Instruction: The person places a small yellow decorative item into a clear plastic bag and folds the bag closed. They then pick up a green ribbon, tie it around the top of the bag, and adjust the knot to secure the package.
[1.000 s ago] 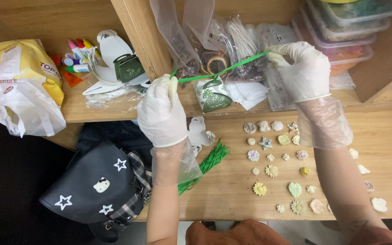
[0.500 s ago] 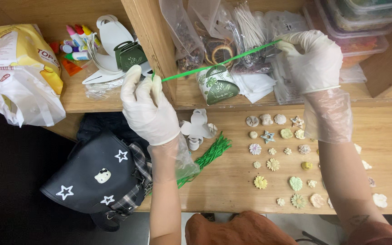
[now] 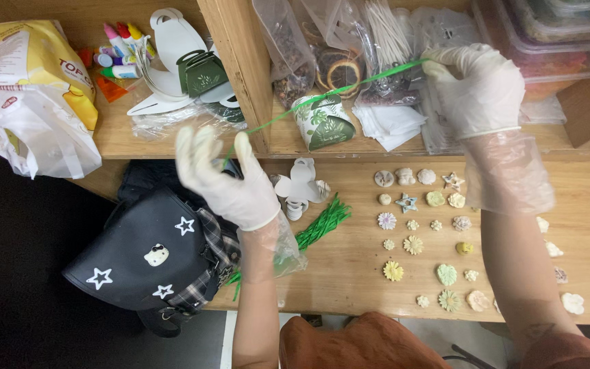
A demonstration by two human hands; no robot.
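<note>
Head view: gloved left hand (image 3: 230, 181) and right hand (image 3: 476, 89) stretch green ribbon (image 3: 322, 96) taut between them, above small green-and-white gift box (image 3: 322, 121) on shelf. Right hand pinches upper end; left fingers spread, ribbon's lower end running behind them, grip unclear. Step, judged: straightening ribbon. Next move calls for firm hold at both ends, slack kept out. Green ribbon bundle (image 3: 322, 224) lies on table (image 3: 349, 280) beside black bag (image 3: 151, 253).

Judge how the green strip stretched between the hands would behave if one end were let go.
The green strip is thin and ribbon-like, so it is probably floppy and very light. It runs straight only where the right hand and left hand hold it taut; released, it would likely droop or curl.
</note>
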